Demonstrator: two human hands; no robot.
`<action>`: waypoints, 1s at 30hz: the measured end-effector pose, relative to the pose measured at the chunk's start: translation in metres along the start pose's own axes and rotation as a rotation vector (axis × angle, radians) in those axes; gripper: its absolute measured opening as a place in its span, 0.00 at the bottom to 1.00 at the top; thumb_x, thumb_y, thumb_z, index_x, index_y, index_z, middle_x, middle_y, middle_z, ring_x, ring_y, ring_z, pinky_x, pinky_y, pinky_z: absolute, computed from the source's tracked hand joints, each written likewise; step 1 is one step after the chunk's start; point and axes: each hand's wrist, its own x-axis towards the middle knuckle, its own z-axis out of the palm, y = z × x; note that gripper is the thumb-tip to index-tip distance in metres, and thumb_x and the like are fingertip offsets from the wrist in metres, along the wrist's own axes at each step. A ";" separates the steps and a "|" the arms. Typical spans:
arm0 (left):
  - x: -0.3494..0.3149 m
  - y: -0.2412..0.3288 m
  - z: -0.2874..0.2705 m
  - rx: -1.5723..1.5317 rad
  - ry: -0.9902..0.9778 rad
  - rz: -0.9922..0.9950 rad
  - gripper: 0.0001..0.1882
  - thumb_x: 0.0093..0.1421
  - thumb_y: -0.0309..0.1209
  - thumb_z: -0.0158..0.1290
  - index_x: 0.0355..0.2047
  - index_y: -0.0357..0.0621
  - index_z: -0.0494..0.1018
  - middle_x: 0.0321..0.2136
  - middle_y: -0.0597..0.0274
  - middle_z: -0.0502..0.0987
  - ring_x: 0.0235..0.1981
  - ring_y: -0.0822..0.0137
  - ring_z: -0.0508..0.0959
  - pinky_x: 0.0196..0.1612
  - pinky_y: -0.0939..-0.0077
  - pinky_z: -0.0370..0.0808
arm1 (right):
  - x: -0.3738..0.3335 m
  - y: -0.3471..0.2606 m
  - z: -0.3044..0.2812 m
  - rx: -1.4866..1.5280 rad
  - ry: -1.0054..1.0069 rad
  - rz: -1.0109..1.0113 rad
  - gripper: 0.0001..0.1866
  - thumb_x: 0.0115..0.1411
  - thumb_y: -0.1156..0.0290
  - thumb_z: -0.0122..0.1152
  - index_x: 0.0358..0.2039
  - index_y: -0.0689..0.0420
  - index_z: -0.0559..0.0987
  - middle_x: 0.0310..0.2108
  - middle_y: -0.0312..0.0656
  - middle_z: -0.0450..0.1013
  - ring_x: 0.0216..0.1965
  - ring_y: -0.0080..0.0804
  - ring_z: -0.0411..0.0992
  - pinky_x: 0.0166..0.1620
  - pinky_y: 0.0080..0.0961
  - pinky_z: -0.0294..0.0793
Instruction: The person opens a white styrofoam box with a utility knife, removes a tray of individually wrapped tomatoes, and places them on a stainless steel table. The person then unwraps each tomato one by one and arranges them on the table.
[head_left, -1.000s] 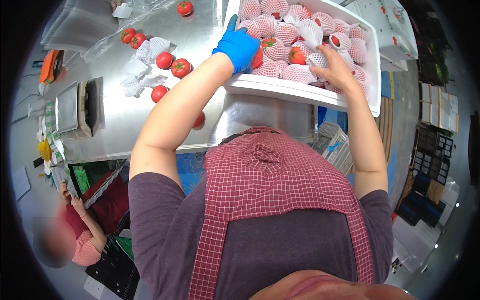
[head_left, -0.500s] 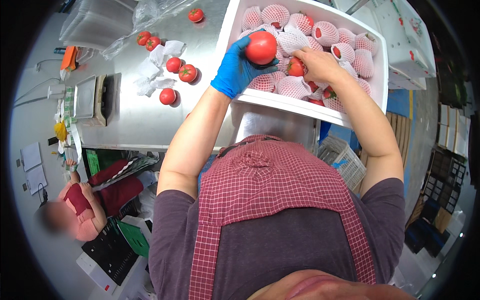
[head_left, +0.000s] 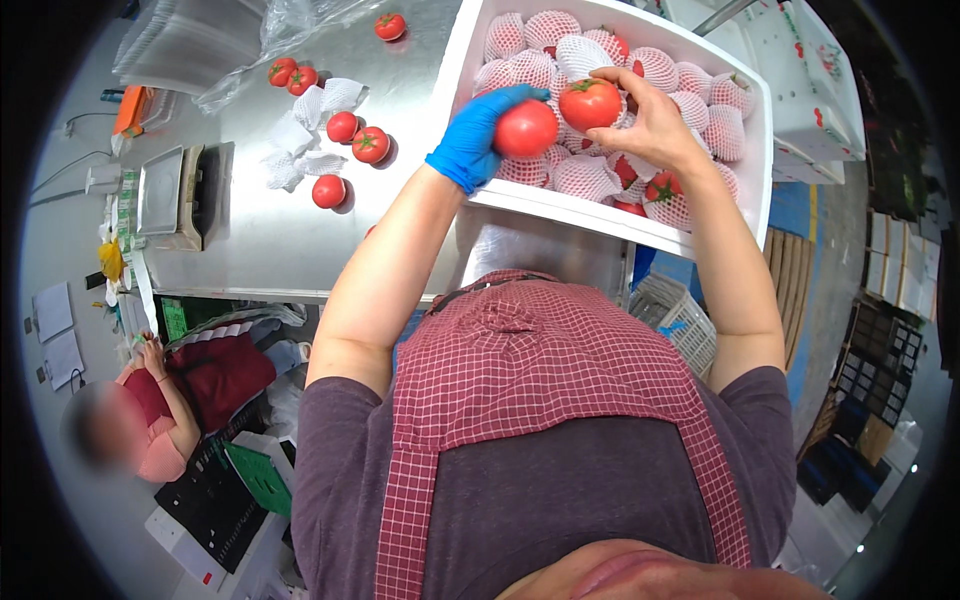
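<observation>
My left hand, in a blue glove, is closed on a large red tomato. Beside it my bare right hand grips a second tomato between thumb and fingers, its green stem end showing. Both are over a white foam box filled with tomatoes, most wrapped in white foam nets. One uncovered tomato with a green calyx shows near the box's near wall. On the metal table to the left lie several bare tomatoes and loose foam nets.
A weighing scale stands on the metal table at the left. Clear plastic containers are stacked at the far left. A white crate sits below the box, and printed cartons stand right. Another person works at lower left.
My right hand has lifted a tomato out from among the netted ones and brought it up beside the one in my left hand. The left hand still holds its tomato, slightly lower.
</observation>
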 end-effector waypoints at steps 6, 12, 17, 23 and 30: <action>-0.008 0.000 0.015 0.311 -0.097 0.036 0.25 0.57 0.37 0.56 0.53 0.42 0.67 0.45 0.58 0.74 0.44 0.68 0.75 0.46 0.74 0.75 | -0.005 -0.014 0.019 0.334 0.003 0.067 0.38 0.39 0.65 0.71 0.54 0.57 0.69 0.41 0.40 0.73 0.33 0.24 0.69 0.40 0.23 0.71; -0.009 0.004 0.018 0.247 -0.047 -0.085 0.27 0.58 0.43 0.55 0.53 0.42 0.66 0.42 0.55 0.75 0.40 0.66 0.78 0.41 0.73 0.78 | -0.009 -0.002 0.041 0.760 0.017 0.089 0.38 0.41 0.67 0.71 0.56 0.56 0.68 0.44 0.38 0.71 0.38 0.24 0.70 0.43 0.22 0.72; -0.002 0.000 0.013 0.188 0.076 -0.124 0.29 0.61 0.51 0.49 0.54 0.44 0.65 0.41 0.54 0.76 0.36 0.64 0.79 0.37 0.71 0.80 | -0.005 -0.003 0.040 0.200 0.086 -0.008 0.38 0.44 0.65 0.72 0.56 0.55 0.68 0.52 0.43 0.67 0.51 0.33 0.67 0.55 0.31 0.66; -0.004 0.000 0.018 0.211 0.063 -0.085 0.30 0.61 0.53 0.47 0.54 0.44 0.65 0.42 0.54 0.75 0.37 0.63 0.79 0.38 0.71 0.79 | -0.005 -0.002 0.042 0.193 0.162 -0.080 0.35 0.44 0.63 0.72 0.54 0.55 0.70 0.47 0.42 0.70 0.48 0.33 0.69 0.55 0.30 0.65; 0.001 0.009 0.000 -0.028 0.013 0.007 0.27 0.64 0.51 0.41 0.49 0.40 0.70 0.37 0.52 0.77 0.38 0.61 0.78 0.41 0.67 0.78 | 0.001 0.007 0.035 0.741 0.426 0.067 0.28 0.47 0.64 0.68 0.49 0.58 0.72 0.43 0.40 0.73 0.46 0.30 0.69 0.51 0.27 0.67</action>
